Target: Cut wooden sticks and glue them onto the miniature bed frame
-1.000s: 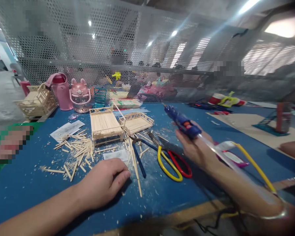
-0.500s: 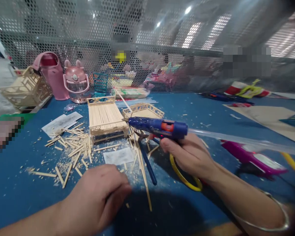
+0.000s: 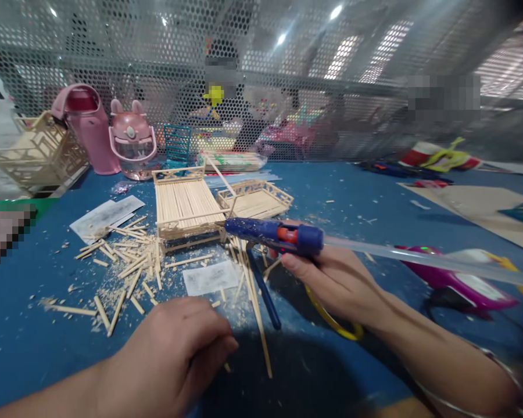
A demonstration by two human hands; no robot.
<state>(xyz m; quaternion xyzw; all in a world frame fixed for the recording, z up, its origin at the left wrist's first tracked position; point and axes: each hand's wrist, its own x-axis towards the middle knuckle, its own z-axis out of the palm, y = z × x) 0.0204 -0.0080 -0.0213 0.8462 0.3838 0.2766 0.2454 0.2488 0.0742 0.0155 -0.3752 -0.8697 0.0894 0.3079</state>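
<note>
My right hand (image 3: pixel 337 276) grips a blue hot glue gun (image 3: pixel 265 233) with a long clear glue stick (image 3: pixel 387 251) sticking out of its back. Its nozzle points left at the front right corner of a small bed made of wooden sticks (image 3: pixel 185 200); whether it touches cannot be told. Nearer the camera, my left hand (image 3: pixel 174 348) is closed low over the table, fingers curled under and no object showing in it. Beneath the gun are blue-handled pliers (image 3: pixel 265 290) and several long thin sticks (image 3: pixel 257 325).
Cut stick pieces (image 3: pixel 131 261) and paper slips (image 3: pixel 211 277) lie on the blue table (image 3: pixel 340 191). A hexagonal stick tray (image 3: pixel 257 200) sits behind the gun. Pink bottles (image 3: pixel 133 145) stand at back left before a perforated metal screen (image 3: pixel 287 139). A purple glue gun (image 3: pixel 457 278) lies right.
The glue gun has moved slightly down and left, its nozzle now lower against the bed's front right corner. My left hand has barely shifted, and the view has moved a little.
</note>
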